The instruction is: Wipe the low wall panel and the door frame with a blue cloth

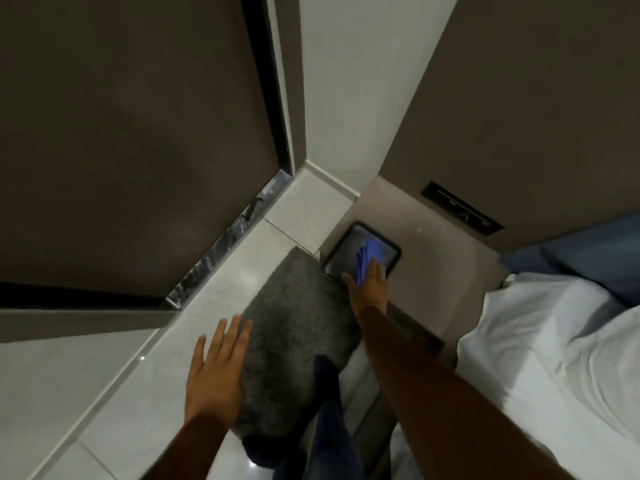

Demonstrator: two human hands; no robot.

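Wiping low: right hand (369,280) presses the blue cloth (369,252) with fairly flat fingers against the dark low wall panel (341,253), just beside the grey mat (298,317). Left hand (215,374) is spread open, holding nothing, over the mat edge. Best: even pressure, overlapping strokes, cover the panel's corners and rim. The door frame (282,98) likely comes next.

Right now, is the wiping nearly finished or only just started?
I can't tell what's already clean. In hand: the right hand presses the blue cloth on the dark low wall panel. Left to do: the door frame, which nothing touches; the left hand is open over the grey mat.
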